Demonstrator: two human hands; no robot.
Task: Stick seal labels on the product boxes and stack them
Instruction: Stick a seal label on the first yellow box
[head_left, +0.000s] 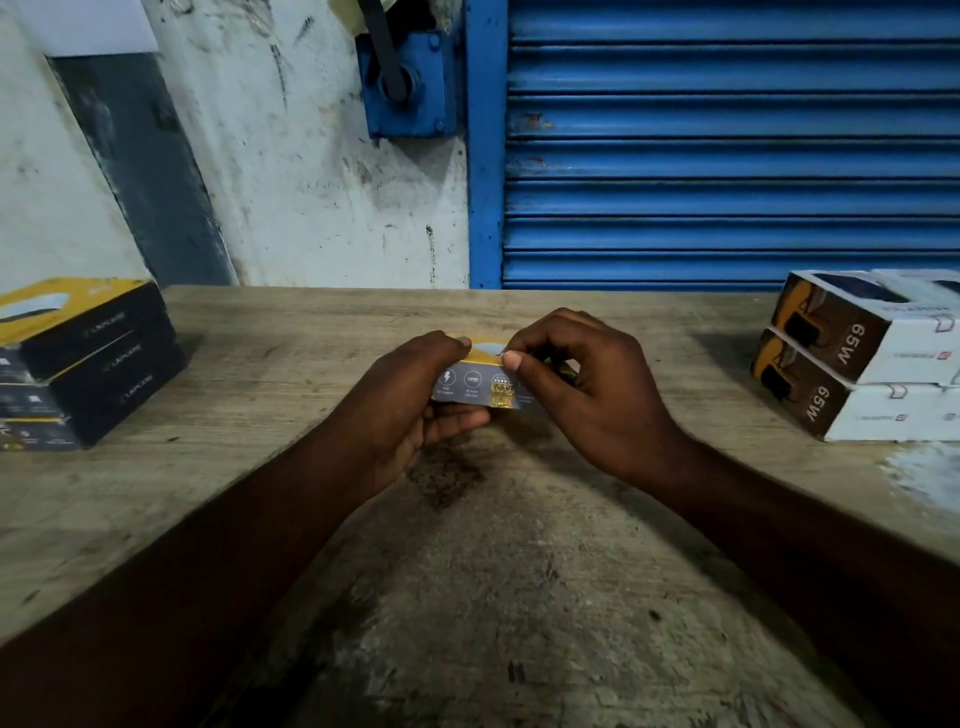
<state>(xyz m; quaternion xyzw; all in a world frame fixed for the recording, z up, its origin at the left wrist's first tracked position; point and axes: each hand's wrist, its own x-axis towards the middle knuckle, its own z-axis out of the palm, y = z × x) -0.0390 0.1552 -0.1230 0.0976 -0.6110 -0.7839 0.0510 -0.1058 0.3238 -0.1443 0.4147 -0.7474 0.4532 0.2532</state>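
Note:
A small grey and yellow product box (475, 378) is held above the middle of the wooden table (493, 571). My left hand (415, 395) grips its left end, fingers curled under it. My right hand (582, 384) holds the right end, with the thumb pressing at the box's top edge. A shiny gold seal label (503, 391) sits on the box's near face, below that thumb. The box's right part is hidden behind my right hand.
A stack of black and yellow boxes (83, 358) stands at the table's left edge. Two white and brown boxes marked 65W (862, 358) are stacked at the right. Behind the table are a stained white wall and a blue roller shutter (727, 145).

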